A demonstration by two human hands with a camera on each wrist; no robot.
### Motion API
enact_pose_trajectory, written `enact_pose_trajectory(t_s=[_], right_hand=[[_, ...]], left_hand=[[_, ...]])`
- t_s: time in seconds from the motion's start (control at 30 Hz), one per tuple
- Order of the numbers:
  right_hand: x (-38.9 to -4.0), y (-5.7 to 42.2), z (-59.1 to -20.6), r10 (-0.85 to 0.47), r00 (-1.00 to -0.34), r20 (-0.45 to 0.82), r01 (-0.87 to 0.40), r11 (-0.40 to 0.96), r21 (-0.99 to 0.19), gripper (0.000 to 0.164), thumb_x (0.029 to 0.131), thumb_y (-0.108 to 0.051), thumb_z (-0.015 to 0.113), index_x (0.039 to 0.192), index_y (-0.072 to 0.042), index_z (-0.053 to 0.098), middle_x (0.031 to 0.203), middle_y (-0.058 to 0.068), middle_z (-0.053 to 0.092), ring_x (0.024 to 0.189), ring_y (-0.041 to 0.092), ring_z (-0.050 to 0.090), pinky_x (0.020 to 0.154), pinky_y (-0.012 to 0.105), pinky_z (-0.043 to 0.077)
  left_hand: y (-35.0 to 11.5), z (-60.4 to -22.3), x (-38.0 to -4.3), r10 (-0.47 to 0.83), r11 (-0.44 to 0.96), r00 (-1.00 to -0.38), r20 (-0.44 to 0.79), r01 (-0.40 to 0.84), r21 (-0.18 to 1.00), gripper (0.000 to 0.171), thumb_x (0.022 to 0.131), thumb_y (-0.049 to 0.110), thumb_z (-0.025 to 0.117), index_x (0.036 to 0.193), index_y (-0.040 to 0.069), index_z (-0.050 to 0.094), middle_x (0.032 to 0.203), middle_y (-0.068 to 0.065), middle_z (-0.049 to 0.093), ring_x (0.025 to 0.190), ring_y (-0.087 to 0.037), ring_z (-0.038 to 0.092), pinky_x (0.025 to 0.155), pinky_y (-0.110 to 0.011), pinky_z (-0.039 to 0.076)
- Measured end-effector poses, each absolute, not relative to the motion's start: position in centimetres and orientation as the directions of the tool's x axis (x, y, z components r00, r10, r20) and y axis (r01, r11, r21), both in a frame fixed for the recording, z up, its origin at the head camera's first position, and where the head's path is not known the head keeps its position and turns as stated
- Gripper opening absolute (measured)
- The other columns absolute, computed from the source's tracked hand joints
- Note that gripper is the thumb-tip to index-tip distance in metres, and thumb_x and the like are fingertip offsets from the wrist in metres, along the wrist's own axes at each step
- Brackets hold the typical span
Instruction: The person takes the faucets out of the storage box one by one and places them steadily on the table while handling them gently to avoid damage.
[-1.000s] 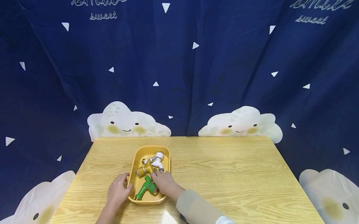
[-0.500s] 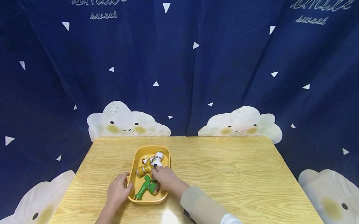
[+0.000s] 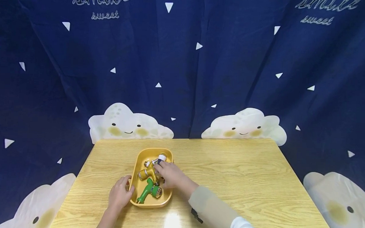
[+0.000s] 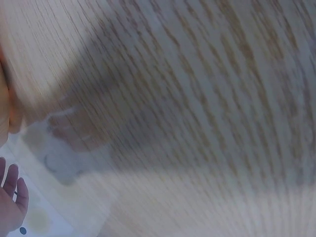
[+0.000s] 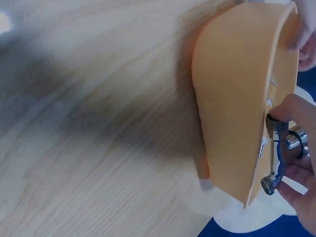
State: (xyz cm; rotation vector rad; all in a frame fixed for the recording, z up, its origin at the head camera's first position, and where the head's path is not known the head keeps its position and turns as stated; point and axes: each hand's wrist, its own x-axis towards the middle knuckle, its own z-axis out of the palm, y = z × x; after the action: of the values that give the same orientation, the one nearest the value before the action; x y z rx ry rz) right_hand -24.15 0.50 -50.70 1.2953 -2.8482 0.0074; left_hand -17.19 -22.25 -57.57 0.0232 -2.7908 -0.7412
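Note:
A yellow tray (image 3: 134, 172) stands on the left half of the table. Over its right side my right hand (image 3: 172, 174) pinches a dark blue tap with metal ends (image 5: 277, 153) between thumb and fingers. That tap overlaps a white tap (image 3: 162, 157) at the back of the tray, partly covered by my fingers. A yellow tap (image 3: 151, 172) lies in the middle, and a green tap (image 3: 146, 191) with a metal-faced knob is nearest me. My left hand (image 3: 119, 193) holds the tray's left rim, thumb over the edge.
The wooden table (image 3: 243, 183) runs wide to the right of the tray. Behind it hangs a dark blue curtain (image 3: 184, 60) with white clouds and triangles. A black strap (image 3: 196, 215) hangs under my right sleeve.
My right hand has moved back and slightly right over the tray, lifting the dark blue tap. More of the yellow tap and green knob shows. The left hand and tray stay put.

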Motion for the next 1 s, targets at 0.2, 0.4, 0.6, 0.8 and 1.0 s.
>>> enact_pose_trajectory(t_s=[0.2, 0.4, 0.6, 0.8, 1.0], right_hand=[[-25.1, 1.8, -49.9, -0.723, -0.688, 0.056, -0.725, 0.687, -0.042, 0.082, 0.066, -0.035, 0.076, 0.135, -0.011, 0.039, 0.114, 0.003, 0.049, 0.109, 0.018, 0.048, 0.093, 0.033, 0.041], [-26.2, 3.2, -50.1, -0.664, -0.737, 0.128, -0.675, 0.731, -0.095, 0.081, 0.067, -0.035, 0.073, 0.135, -0.01, 0.038, 0.123, 0.009, 0.049, 0.117, 0.024, 0.045, 0.099, 0.039, 0.036], [-27.2, 4.6, -50.6, -0.588, -0.79, 0.174, -0.609, 0.784, -0.117, 0.082, 0.065, -0.036, 0.073, 0.134, -0.008, 0.039, 0.124, 0.011, 0.049, 0.117, 0.027, 0.045, 0.098, 0.041, 0.036], [-28.0, 6.1, -51.4, -0.51, -0.839, 0.192, -0.538, 0.831, -0.143, 0.077, 0.065, -0.034, 0.069, 0.131, -0.009, 0.04, 0.114, 0.009, 0.05, 0.11, 0.027, 0.049, 0.095, 0.041, 0.038], [-28.4, 7.5, -52.4, -0.443, -0.885, 0.144, -0.463, 0.87, -0.166, 0.077, 0.066, -0.034, 0.068, 0.132, -0.008, 0.038, 0.117, 0.012, 0.048, 0.113, 0.028, 0.047, 0.096, 0.041, 0.037]], left_hand=[[-22.2, -57.5, -17.1, -0.081, 0.868, -0.968, 0.237, 0.048, 0.494, 0.039, 0.077, 0.016, 0.064, 0.114, 0.005, 0.058, 0.087, -0.007, 0.058, 0.073, -0.022, 0.054, 0.06, -0.035, 0.044], [-22.2, -57.5, -17.0, -0.078, 0.869, -0.967, 0.241, 0.052, 0.491, 0.039, 0.077, 0.016, 0.064, 0.114, 0.004, 0.058, 0.087, -0.007, 0.059, 0.073, -0.022, 0.055, 0.06, -0.034, 0.044], [-22.2, -57.5, -17.0, -0.077, 0.874, -0.958, 0.276, 0.068, 0.48, 0.038, 0.076, 0.016, 0.064, 0.112, 0.004, 0.059, 0.085, -0.007, 0.058, 0.072, -0.022, 0.055, 0.059, -0.034, 0.044], [-22.3, -57.6, -17.0, -0.067, 0.891, -0.947, 0.313, 0.085, 0.446, 0.039, 0.075, 0.016, 0.065, 0.111, 0.003, 0.06, 0.083, -0.006, 0.059, 0.074, -0.024, 0.056, 0.062, -0.039, 0.045], [-22.3, -57.3, -17.1, -0.033, 0.913, -0.956, 0.29, 0.089, 0.397, 0.04, 0.077, 0.019, 0.063, 0.114, 0.003, 0.058, 0.085, -0.007, 0.059, 0.079, -0.026, 0.057, 0.069, -0.044, 0.045]])
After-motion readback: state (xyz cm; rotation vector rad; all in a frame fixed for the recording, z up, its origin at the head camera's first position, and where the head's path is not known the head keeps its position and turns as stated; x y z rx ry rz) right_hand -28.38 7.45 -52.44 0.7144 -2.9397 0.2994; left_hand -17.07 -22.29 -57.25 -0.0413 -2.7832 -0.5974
